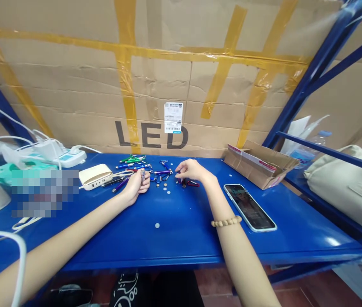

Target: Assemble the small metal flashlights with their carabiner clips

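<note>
My left hand (pixel 137 186) is closed round a slim metal tube (pixel 143 174), whose silvery end sticks up past the thumb. To the right, my right hand (pixel 192 170) has its thumb and fingertips bent together over small dark and red metal parts (pixel 183 182). Whatever lies between those fingertips is too small to make out. Between the hands rests a purple tube (pixel 162 172) with a blue clip (pixel 167 178). Green tubes (pixel 132 159) and blue tubes (pixel 134 166) lie behind my left hand. Several small round discs (pixel 165 185) are scattered on the blue shelf (pixel 183 226).
A phone (pixel 250 207) lies right of my right forearm, with an open cardboard box (pixel 260 164) behind it. Left stand a cream box with ports (pixel 95 176), a power strip (pixel 72 157) and white cables. A large taped carton (pixel 97 94) forms the back.
</note>
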A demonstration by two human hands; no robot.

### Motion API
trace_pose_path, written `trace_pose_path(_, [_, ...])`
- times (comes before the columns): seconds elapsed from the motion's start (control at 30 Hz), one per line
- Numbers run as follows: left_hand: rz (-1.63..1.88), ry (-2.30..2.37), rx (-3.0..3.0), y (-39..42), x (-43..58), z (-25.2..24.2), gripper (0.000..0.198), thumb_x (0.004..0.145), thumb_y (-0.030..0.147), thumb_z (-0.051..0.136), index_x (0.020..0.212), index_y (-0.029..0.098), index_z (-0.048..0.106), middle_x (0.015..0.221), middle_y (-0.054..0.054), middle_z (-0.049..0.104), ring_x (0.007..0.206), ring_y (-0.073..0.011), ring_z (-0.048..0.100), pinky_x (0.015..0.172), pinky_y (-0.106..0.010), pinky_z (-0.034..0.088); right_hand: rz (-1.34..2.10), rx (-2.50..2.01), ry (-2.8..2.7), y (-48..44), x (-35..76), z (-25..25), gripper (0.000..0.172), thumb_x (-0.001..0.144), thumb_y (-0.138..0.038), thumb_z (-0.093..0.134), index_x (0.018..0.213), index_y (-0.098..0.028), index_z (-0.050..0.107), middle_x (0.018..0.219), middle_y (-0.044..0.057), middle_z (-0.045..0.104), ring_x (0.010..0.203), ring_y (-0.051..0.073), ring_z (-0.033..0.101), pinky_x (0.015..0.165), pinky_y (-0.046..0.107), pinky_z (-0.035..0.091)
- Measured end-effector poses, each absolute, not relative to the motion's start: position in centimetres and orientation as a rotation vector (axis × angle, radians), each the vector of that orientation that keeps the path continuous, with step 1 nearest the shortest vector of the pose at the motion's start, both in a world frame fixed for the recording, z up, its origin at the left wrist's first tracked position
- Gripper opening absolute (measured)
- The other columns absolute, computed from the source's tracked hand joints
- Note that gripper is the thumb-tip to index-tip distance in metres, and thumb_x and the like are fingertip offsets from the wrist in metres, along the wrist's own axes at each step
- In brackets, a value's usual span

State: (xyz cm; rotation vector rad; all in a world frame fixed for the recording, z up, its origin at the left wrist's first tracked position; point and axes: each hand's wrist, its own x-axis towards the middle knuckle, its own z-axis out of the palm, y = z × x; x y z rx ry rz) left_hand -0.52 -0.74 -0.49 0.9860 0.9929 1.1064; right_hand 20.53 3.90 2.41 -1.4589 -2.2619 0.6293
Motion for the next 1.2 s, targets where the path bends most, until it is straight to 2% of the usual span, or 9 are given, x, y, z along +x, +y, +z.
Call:
trace_pose_path(0.17, [1.069,0.994,0.975,-0.6,-0.6,-0.6,0.035,0.089,0.031,0.026,0.056,0.018,0.029,0.042,0.007,0.024,0.032,-0.0036,0.018,0.031,-0.015,0.011,0.6,-1.441,-2.253,4.1,20.7,2.3,0.018,0.072,-0.014,0.062,0.088,-0.011,0.069,0.076,0.007,0.07,0.066,0.013,0.063,0.062,0.021,0.047])
trace_pose_path(0.3, [1.066,1.006,0.978,-0.6,-0.5,-0.6,0.036,0.088,0.031,0.026,0.055,0.018,0.029,0.043,0.007,0.024,0.032,-0.0033,0.019,0.032,-0.015,0.01,0.525,-1.427,-2.27,4.0,20.6,2.5,0.018,0.075,-0.008,0.056,0.086,-0.012,0.069,0.081,0.007,0.07,0.068,0.013,0.063,0.065,0.021,0.048])
trace_pose_path(0.53, [1.057,1.03,0.991,-1.0,-0.3,-0.2,0.037,0.088,0.029,0.024,0.053,0.017,0.028,0.043,0.006,0.024,0.032,-0.0035,0.019,0.033,-0.016,0.01,0.365,-1.392,-2.268,3.9,20.5,2.7,0.018,0.078,-0.01,0.053,0.086,-0.014,0.068,0.082,0.006,0.07,0.072,0.014,0.063,0.067,0.023,0.047])
trace_pose_path(0.77, [1.052,1.005,0.976,-0.7,-0.4,-0.5,0.035,0.086,0.027,0.024,0.052,0.018,0.027,0.042,0.006,0.024,0.031,-0.0036,0.018,0.032,-0.016,0.01,0.485,-1.447,-2.283,3.6,20.1,2.7,0.02,0.082,-0.013,0.047,0.089,-0.011,0.066,0.075,0.006,0.068,0.059,0.012,0.06,0.06,0.021,0.045])
trace_pose_path(1.03, [1.148,0.93,0.924,-0.2,-1.4,-0.1,0.036,0.088,0.03,0.026,0.055,0.017,0.03,0.045,0.006,0.025,0.033,-0.0035,0.02,0.032,-0.015,0.012,0.234,-1.425,-2.217,3.8,20.4,3.0,0.025,0.085,-0.018,0.044,0.094,-0.015,0.067,0.087,0.006,0.07,0.08,0.016,0.062,0.075,0.025,0.044])
trace_pose_path(1.2, [1.039,0.934,0.914,-0.8,-0.7,0.3,0.042,0.091,0.036,0.024,0.053,0.018,0.025,0.045,0.006,0.022,0.035,-0.0039,0.021,0.034,-0.015,0.014,0.335,-1.55,-2.231,4.0,20.8,2.6,0.022,0.08,-0.02,0.051,0.096,-0.016,0.067,0.08,0.005,0.069,0.071,0.015,0.063,0.068,0.024,0.046])
